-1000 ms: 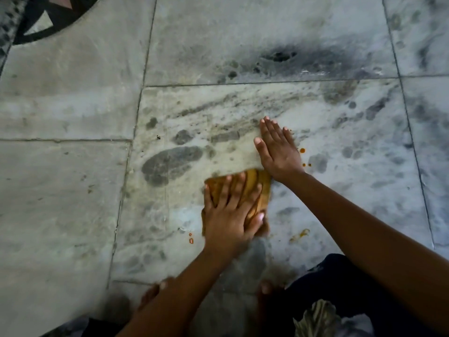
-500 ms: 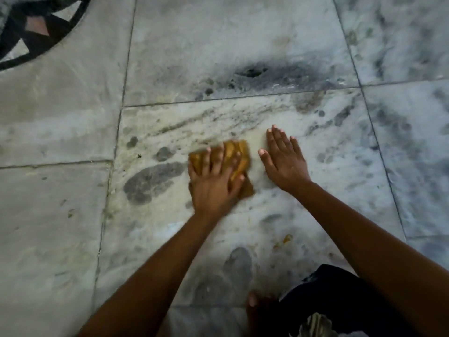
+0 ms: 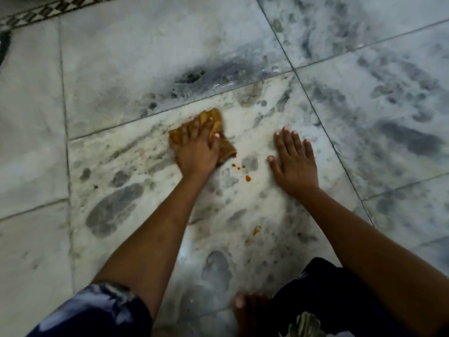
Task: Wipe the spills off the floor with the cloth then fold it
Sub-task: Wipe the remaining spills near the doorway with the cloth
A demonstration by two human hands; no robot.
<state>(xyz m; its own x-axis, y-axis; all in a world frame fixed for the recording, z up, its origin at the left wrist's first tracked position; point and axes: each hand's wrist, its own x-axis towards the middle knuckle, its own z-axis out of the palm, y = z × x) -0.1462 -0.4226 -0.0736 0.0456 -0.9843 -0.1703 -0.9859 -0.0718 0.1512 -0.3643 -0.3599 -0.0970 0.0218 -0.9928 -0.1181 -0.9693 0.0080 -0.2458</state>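
The left hand [image 3: 194, 152] presses the cloth [image 3: 216, 119] to the floor [image 3: 121, 69]

Grey-veined marble fills the view. The right hand [image 3: 295, 164] lies flat on it, fingers straight, holding nothing. The left hand's spread fingers lie over the bunched yellow cloth without clasping it. Small orange spills [image 3: 247, 178] dot the marble between the two hands

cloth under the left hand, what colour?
Mustard yellow-brown cloth, pressed flat under the left hand; the head view shows it.
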